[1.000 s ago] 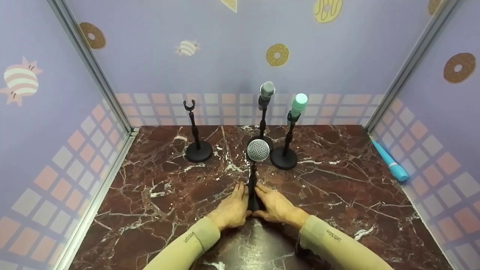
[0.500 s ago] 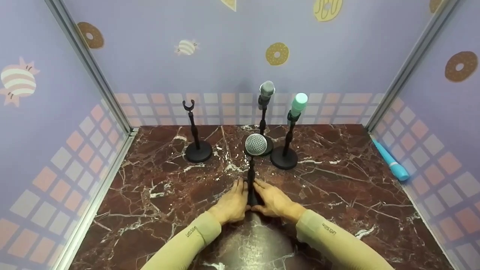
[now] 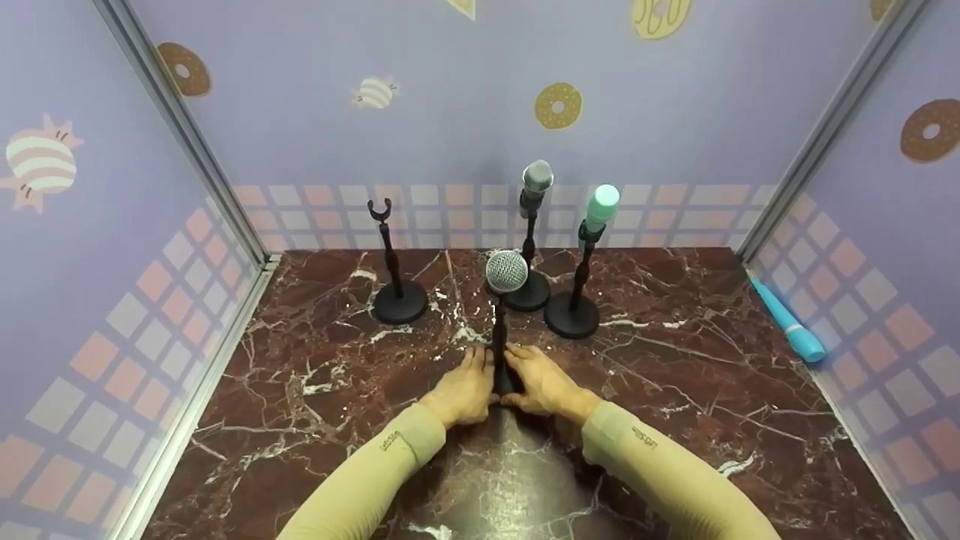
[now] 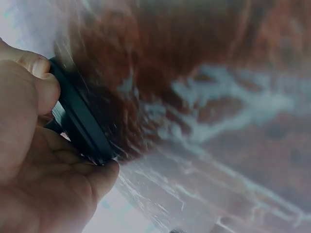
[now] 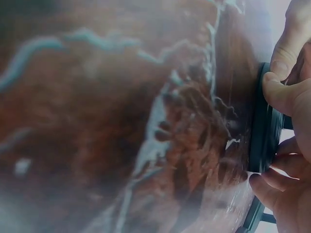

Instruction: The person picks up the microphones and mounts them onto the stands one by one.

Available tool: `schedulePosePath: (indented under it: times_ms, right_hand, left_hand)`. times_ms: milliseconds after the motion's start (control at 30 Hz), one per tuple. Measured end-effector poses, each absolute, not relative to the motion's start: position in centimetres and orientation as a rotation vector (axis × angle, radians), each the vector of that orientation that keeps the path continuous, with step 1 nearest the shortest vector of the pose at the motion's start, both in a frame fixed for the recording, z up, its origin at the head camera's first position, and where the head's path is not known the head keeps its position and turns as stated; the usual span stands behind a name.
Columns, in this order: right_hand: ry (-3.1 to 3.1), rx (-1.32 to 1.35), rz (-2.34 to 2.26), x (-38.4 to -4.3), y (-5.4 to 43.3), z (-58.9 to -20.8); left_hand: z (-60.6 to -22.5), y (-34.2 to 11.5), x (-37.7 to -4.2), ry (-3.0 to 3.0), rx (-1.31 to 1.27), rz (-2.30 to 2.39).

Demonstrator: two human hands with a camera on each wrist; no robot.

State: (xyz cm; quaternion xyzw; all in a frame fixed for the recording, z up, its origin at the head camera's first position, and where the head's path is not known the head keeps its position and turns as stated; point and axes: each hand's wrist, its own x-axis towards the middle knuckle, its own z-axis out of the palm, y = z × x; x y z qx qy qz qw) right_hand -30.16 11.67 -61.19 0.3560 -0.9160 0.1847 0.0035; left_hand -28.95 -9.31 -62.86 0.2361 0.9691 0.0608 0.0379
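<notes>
A microphone with a silver mesh head (image 3: 507, 271) stands upright in a black microphone stand (image 3: 499, 330) at the middle of the table. Both hands hold the round base of this stand low at the tabletop. On its left side, my left hand (image 3: 463, 390) grips the rim; in the left wrist view, thumb and fingers curl about the black base (image 4: 80, 116). From the opposite side my right hand (image 3: 547, 384) grips it, and the right wrist view has thumb and fingertips at the edge of the base (image 5: 265, 126).
Behind stand a grey microphone (image 3: 538, 177) and a mint-green microphone (image 3: 602, 206), each in a black stand. Further left is a microphone stand (image 3: 400, 301) with a bare clip. A blue tapered stick (image 3: 787, 324) lies along the right wall. Patterned panels enclose the marbled table (image 3: 315, 450).
Both hands have slid the held stand, with its silver-headed microphone, away from the body and slightly left, closer to the stands behind. Those other stands have stayed in place.
</notes>
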Motion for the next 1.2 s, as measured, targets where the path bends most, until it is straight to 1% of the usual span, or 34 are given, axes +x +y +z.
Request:
schedulePosePath:
  times_ms: [33, 100, 200, 333, 367, 500, 600, 667, 733, 867, 900, 933, 1033, 1200]
  right_hand:
    - [-2.872, 1.113, 0.611, -30.5, 11.7, -61.4]
    - [-2.842, 1.103, 0.609, -31.9, 11.9, -63.1]
    - [-2.838, 1.09, 0.592, -33.2, 11.9, -63.9]
    - [-2.89, 1.072, 0.664, -34.7, 11.3, -64.0]
    - [-2.903, 1.066, 0.713, -35.3, 11.2, -64.6]
    - [-2.923, 1.046, 0.648, -37.4, 10.7, -66.6]
    - [-2.956, 1.024, 0.559, -38.8, 10.2, -67.3]
    - [-2.973, 1.009, 0.497, -38.9, 9.9, -66.6]
    - [-2.999, 0.989, 0.504, -39.5, 9.6, -66.2]
    - [-3.026, 0.974, 0.535, -40.5, 9.1, -65.9]
    - [-3.037, 0.97, 0.571, -41.3, 9.1, -66.6]
    - [-3.04, 0.973, 0.559, -41.5, 9.0, -66.6]
    - [-3.024, 0.991, 0.488, -42.3, 9.0, -66.9]
    - [-3.014, 0.989, 0.445, -43.1, 8.7, -67.1]
  left_hand:
    - [-63.6, -9.4, -29.6, 2.978, 0.728, 0.187]
    - [-65.2, -9.6, -30.9, 2.985, 0.737, 0.169]
    - [-66.8, -10.0, -32.7, 2.995, 0.75, 0.133]
    - [-67.3, -10.5, -34.1, 3.011, 0.765, 0.122]
    - [-67.1, -10.6, -34.3, 3.005, 0.76, 0.14]
    - [-65.9, -11.0, -34.7, 2.967, 0.712, 0.232]
    - [-63.7, -10.9, -34.5, 2.912, 0.644, 0.315]
    - [-62.7, -10.9, -34.6, 2.887, 0.61, 0.353]
    - [-62.6, -11.1, -35.2, 2.865, 0.58, 0.395]
    - [-64.2, -11.5, -37.2, 2.883, 0.563, 0.4]
    - [-64.5, -11.5, -37.6, 2.893, 0.564, 0.383]
    - [-64.8, -11.5, -38.1, 2.907, 0.569, 0.363]
    - [-64.1, -11.4, -38.4, 2.892, 0.527, 0.359]
    - [-60.6, -11.2, -37.2, 2.833, 0.438, 0.38]
